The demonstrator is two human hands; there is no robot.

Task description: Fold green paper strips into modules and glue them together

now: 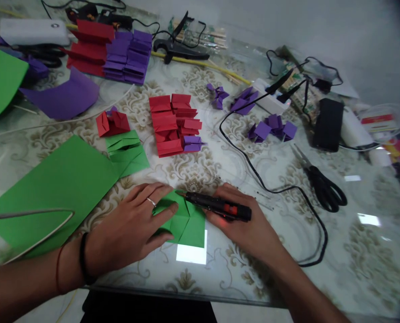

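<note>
A folded piece of green paper (pixel 195 226) with crease lines lies on the glass-topped table near its front edge. My left hand (pixel 132 224), wearing a ring, rests with fingers spread over the left part of this paper, holding nothing. My right hand (pixel 243 229) is closed around a black hot glue gun (pixel 216 205) with a glowing red spot. The gun's tip points left, at the upper edge of the paper, close to my left fingertips. Another folded green piece (pixel 128 154) and a large green sheet (pixel 62 188) lie to the left.
Red folded pieces (pixel 166 125) stand mid-table, with a red and purple block (pixel 126 58) behind. Small purple pieces (pixel 272 128) lie right of them. Black-handled scissors (pixel 326 188) lie at right. A black cable (pixel 254 166) loops from a white power strip (pixel 270 96).
</note>
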